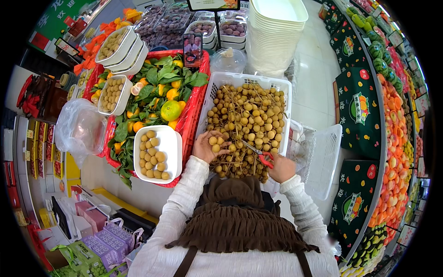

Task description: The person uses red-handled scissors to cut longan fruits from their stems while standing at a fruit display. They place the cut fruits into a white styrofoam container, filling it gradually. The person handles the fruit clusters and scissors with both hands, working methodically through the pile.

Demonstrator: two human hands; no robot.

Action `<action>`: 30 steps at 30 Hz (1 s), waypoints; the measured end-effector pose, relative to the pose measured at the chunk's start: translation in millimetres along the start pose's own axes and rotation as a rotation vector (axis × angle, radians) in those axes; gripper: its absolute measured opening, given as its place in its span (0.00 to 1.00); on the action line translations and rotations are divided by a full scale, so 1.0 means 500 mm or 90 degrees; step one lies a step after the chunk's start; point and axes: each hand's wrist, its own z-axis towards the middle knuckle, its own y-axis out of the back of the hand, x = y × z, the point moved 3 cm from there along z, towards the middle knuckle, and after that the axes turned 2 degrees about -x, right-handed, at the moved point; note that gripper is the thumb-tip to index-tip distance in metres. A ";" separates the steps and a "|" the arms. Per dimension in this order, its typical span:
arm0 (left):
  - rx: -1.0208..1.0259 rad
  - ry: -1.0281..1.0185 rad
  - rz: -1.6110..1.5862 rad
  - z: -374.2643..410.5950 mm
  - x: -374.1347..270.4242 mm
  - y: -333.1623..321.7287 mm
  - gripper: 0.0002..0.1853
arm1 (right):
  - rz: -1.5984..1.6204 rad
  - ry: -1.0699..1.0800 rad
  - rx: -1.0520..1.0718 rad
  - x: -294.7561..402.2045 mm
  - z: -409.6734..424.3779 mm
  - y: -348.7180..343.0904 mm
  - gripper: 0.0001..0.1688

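My left hand (209, 146) holds several loose longans (216, 142) at the near left of a white plastic crate. The crate (288, 100) is filled with longans on twigs (247, 114). My right hand (282, 168) grips the red handles of a pair of scissors (264, 158); their metal blades point up and left over the fruit, and whether they are parted is unclear. To the left, a white plastic tray (178, 152) partly filled with loose longans rests on a red crate of leafy mandarins (159, 86).
Longan-filled white trays (121, 62) stand stacked at the upper left, beside a phone (192, 50). A tall stack of empty white trays (273, 38) rises behind the crate. A clear plastic lid or bin (328, 162) lies to the right; a bagged container (81, 126) sits left.
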 end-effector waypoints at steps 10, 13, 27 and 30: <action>-0.124 0.001 0.128 0.015 0.019 0.037 0.13 | -0.024 0.025 -0.018 0.010 -0.010 0.006 0.24; -0.110 -0.011 0.139 0.017 0.021 0.037 0.11 | -0.055 0.042 0.004 0.012 0.011 -0.021 0.25; -0.127 0.022 0.496 0.010 0.036 -0.036 0.17 | 0.071 0.005 -0.001 0.014 0.005 0.035 0.17; -0.137 -0.004 0.514 0.007 0.050 -0.043 0.24 | 0.114 0.007 -0.005 0.037 -0.001 0.027 0.19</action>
